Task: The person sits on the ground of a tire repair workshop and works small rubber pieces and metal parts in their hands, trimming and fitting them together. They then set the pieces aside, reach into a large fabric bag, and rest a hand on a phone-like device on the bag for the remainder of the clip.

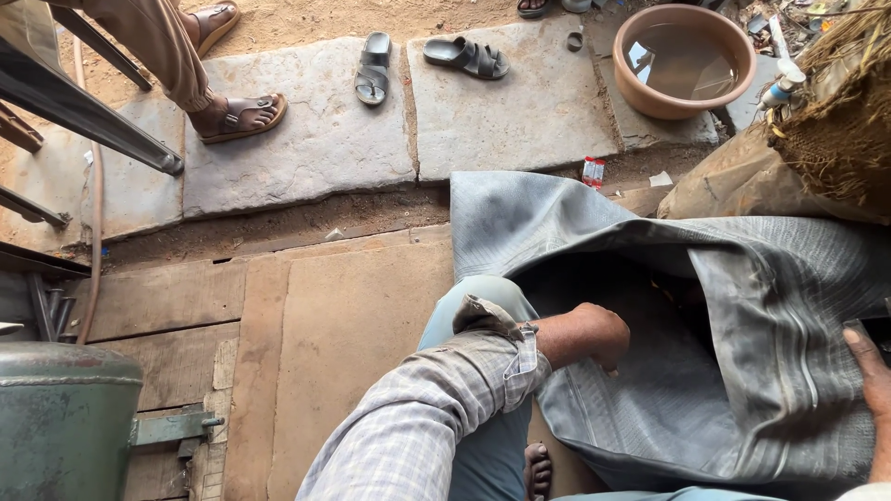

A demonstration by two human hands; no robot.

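A large grey rubber inner tube lies folded and slack over my lap and the wooden floor. My left hand, at the end of a rolled checked sleeve, is curled into a fist, pressing into a fold of the tube near its dark opening. My right hand shows only partly at the right edge. Its thumb lies on the tube's ribbed outer side, and its fingers are cut off by the frame. My bare toes peek out under the tube.
A brown basin of water stands on stone slabs ahead. Loose sandals lie nearby, next to another person's sandalled foot. A green metal tank is at my lower left, metal bars at upper left, a straw bundle at right.
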